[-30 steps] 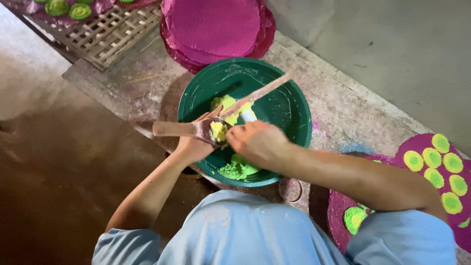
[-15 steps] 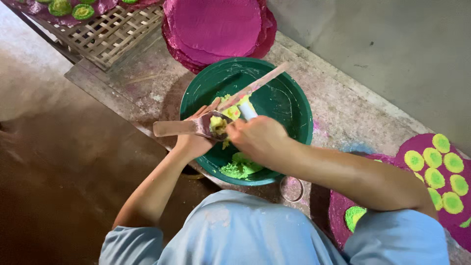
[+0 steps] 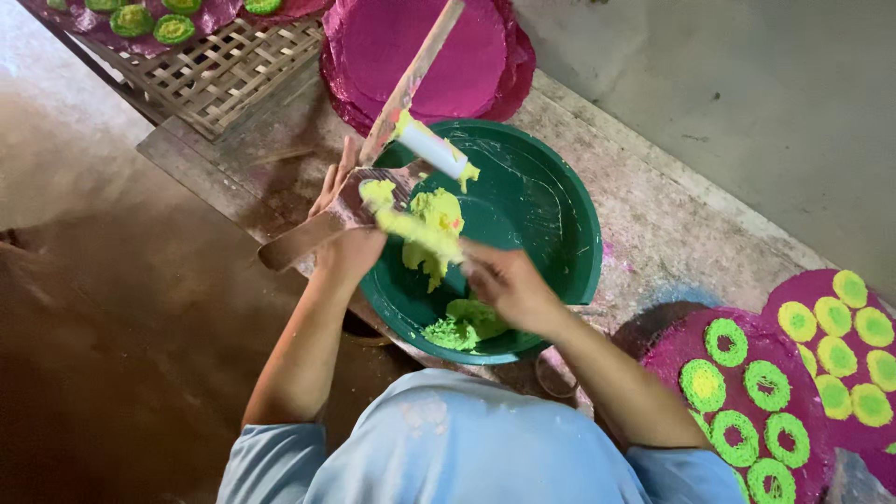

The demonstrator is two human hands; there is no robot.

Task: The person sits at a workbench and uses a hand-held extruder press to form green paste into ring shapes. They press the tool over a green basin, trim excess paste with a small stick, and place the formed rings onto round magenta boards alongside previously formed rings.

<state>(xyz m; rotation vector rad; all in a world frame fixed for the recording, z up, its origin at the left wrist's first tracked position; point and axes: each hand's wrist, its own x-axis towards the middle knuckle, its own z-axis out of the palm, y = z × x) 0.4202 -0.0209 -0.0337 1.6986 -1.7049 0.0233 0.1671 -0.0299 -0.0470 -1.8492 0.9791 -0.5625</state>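
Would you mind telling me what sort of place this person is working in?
Probably a small handmade food workshop, on a rough floor. The left hand and right hand work yellow dough over a green basin, with green rings drying on magenta sheets and a woven bamboo rack.

Stack of pink discs just beyond woven bamboo tray; farther right of tray, pink sheet dotted with yellow-green rings.

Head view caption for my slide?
Left hand holds a paddle, right hand pulls yellow dough over a green bowl.
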